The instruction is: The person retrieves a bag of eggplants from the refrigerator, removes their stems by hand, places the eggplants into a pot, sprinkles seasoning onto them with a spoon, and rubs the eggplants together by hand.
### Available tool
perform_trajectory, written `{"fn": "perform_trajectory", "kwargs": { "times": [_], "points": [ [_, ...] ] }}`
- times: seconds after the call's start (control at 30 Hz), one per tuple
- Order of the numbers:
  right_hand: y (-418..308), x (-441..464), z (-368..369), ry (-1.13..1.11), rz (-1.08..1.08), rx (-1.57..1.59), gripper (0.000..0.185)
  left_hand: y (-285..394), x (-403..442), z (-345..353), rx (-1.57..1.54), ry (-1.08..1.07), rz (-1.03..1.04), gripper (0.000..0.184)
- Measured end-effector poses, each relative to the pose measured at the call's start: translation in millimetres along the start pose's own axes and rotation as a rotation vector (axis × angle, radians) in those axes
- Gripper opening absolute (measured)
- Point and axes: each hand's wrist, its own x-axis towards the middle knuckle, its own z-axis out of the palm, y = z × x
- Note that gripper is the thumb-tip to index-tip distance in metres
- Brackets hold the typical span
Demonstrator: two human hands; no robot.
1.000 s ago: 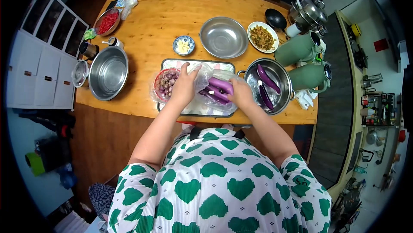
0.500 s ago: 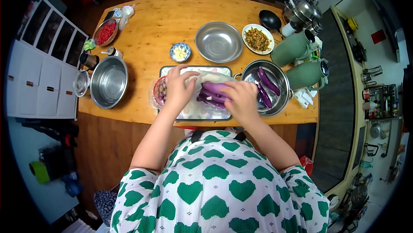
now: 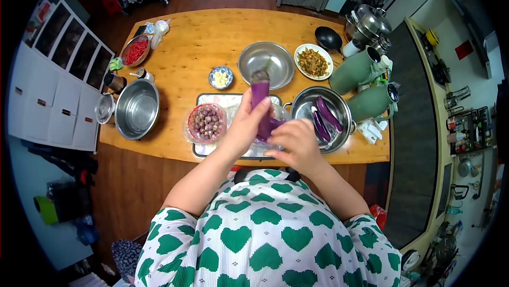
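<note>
Eggplant (image 3: 260,94) points forward, gripped in the left hand (image 3: 245,125) above the tray (image 3: 212,98). The right hand (image 3: 297,145) is close by and half curled, but I cannot tell if it grips anything. Two more eggplants (image 3: 330,114) lie in the pot (image 3: 304,111) on the right. Small onions (image 3: 207,125) sit in a red basket (image 3: 205,105) on the left.

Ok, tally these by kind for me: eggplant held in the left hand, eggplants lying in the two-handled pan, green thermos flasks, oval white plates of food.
Held eggplant, in the left hand: 1
Pan eggplants, in the two-handled pan: 2
Green thermos flasks: 2
Oval white plate: 1
Total: 6
</note>
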Motion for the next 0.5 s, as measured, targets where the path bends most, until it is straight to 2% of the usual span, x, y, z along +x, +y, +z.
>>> {"fn": "perform_trajectory", "kwargs": {
  "times": [0.03, 0.07, 0.13, 0.17, 0.2, 0.23, 0.27, 0.4, 0.5],
  "points": [
    [2.5, 8.7, -2.1, 0.086, 0.084, 0.113, 0.047, 1.9, -4.2, 2.5, 0.166, 0.001, 0.092, 0.033],
    [-3.6, 13.9, -5.5, 0.173, 0.326, 0.352, 0.059, 4.8, -9.4, 6.7, 0.416, 0.02, 0.246, 0.034],
    [0.8, 28.5, -3.5, 0.399, 0.382, 0.765, 0.064, 13.3, -20.3, 15.2, 0.663, 0.012, 0.351, 0.036],
    [4.7, 32.8, -13.6, 0.277, 0.43, 0.785, 0.064, 15.9, -24.8, 17.4, 0.608, -0.009, 0.269, 0.039],
    [6.5, 37.6, -24.9, 0.152, 0.473, 0.805, 0.064, 14.7, -28.2, 18.0, 0.705, -0.006, 0.301, 0.041],
    [5.6, 41.2, -30.6, 0.08, 0.442, 0.652, 0.056, 13.9, -31.4, 18.1, 0.803, 0.001, 0.337, 0.042],
    [5.5, 42.1, -30.9, 0.087, 0.423, 0.621, 0.054, 13.4, -33.7, 18.2, 0.9, 0.011, 0.374, 0.044],
    [6.2, 42.6, -23.9, 0.125, 0.309, 0.55, 0.042, 25.6, -42.8, 20.3, 0.834, -0.017, 0.309, 0.042],
    [8.8, 38.0, -30.7, -0.008, 0.332, 0.596, 0.037, 32.5, -49.6, 17.1, 0.956, -0.128, 0.269, 0.043]
  ]
}}
